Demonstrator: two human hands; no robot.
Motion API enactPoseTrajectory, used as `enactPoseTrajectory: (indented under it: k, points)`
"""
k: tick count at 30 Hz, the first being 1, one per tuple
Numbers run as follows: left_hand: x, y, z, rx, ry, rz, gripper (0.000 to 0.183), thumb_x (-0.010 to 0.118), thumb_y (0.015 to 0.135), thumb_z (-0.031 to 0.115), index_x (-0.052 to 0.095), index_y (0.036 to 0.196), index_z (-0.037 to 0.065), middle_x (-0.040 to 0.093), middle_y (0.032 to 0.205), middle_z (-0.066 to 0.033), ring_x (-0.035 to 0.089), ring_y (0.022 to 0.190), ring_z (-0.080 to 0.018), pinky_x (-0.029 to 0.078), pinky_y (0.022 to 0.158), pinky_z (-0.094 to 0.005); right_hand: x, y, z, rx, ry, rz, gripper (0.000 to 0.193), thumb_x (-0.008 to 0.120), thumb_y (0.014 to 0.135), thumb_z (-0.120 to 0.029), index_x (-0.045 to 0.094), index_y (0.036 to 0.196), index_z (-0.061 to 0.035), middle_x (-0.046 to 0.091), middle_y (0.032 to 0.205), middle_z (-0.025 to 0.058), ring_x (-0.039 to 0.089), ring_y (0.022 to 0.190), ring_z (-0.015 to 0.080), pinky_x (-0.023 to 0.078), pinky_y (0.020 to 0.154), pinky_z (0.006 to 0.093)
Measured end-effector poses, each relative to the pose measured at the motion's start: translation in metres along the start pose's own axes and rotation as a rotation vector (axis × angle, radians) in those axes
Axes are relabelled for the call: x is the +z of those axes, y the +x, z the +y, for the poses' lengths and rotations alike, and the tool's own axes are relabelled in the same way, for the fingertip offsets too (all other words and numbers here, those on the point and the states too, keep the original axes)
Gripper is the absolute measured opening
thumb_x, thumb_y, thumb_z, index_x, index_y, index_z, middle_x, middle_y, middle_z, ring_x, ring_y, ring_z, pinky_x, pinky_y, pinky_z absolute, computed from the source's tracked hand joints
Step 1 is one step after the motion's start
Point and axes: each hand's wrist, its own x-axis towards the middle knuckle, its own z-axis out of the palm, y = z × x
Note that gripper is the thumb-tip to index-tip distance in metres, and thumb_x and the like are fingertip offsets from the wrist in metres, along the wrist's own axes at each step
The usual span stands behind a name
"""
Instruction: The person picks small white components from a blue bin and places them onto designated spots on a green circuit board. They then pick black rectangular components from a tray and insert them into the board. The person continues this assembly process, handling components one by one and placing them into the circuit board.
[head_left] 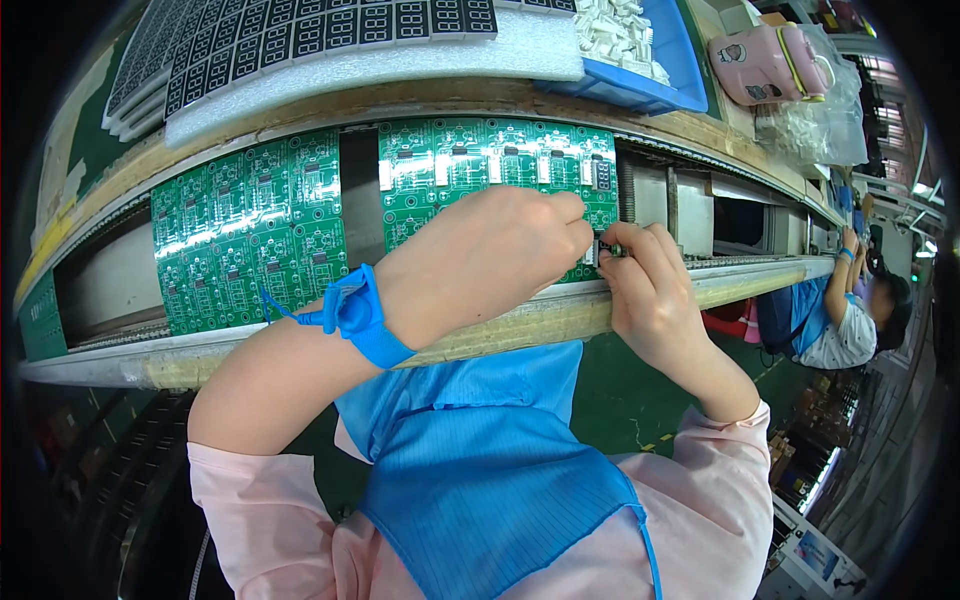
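Note:
A green circuit board panel (460,160) lies on the rail track, with white connectors along its upper row and a dark digit display (602,176) at its upper right. My left hand (510,240), a blue strap (358,312) round its wrist, reaches across this panel; its fingers are curled over the right part and their tips are hidden. At the panel's lower right edge my right hand (645,285) pinches a small dark part (606,250) beside a white connector. Most of that part is covered by my fingers, so its kind is unclear.
Another green board panel (250,230) sits left on the track. Behind the track are foam sheets of digit displays (330,30), a blue bin (640,85) of white connectors and a pink bottle (765,65). A co-worker (845,315) is at the far right.

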Motion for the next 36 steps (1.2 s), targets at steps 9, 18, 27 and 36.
enactPoseTrajectory:
  k: [9,18,27,36]
  points:
    - [-0.008,0.003,0.007,-0.042,-0.085,0.227,0.039,0.08,0.077,0.012,0.065,0.111,0.003,0.068,0.097,-0.0098,0.065,0.09,-0.0308,0.053,0.078,-0.0414,-0.028,0.017,0.0,0.134,0.175,-0.057,0.017,0.077,0.073,-0.003,0.071,0.089,-0.0002,0.064,0.107,0.0123,0.06,0.092,0.031,0.053,0.076,0.0398]
    - [0.002,0.01,-0.001,-0.125,0.118,0.308,0.058,0.086,0.07,0.015,0.06,0.121,0.008,0.064,0.098,-0.0091,0.063,0.094,-0.0302,0.05,0.082,-0.041,0.0,0.042,0.02,-0.106,0.147,0.108,0.024,0.077,0.07,-0.005,0.076,0.094,-0.0033,0.065,0.102,0.0076,0.06,0.092,0.0274,0.053,0.075,0.0374]
    - [-0.024,0.006,0.009,0.037,0.17,0.295,0.04,0.078,0.077,0.011,0.068,0.115,0.005,0.065,0.093,-0.0095,0.063,0.092,-0.0258,0.053,0.076,-0.0369,0.001,0.047,0.017,-0.104,0.116,0.086,0.019,0.077,0.069,-0.003,0.074,0.087,-0.0003,0.064,0.099,0.0083,0.059,0.089,0.0281,0.052,0.075,0.0391]
    - [-0.127,-0.008,-0.015,-0.019,0.767,0.526,0.029,0.072,0.083,0.015,0.072,0.104,-0.004,0.07,0.113,-0.0214,0.065,0.109,-0.0357,0.054,0.092,-0.0412,0.009,0.062,0.03,-0.122,0.201,0.231,0.019,0.077,0.073,0.004,0.071,0.091,0.0011,0.07,0.101,0.0099,0.062,0.086,0.0291,0.052,0.076,0.0386]
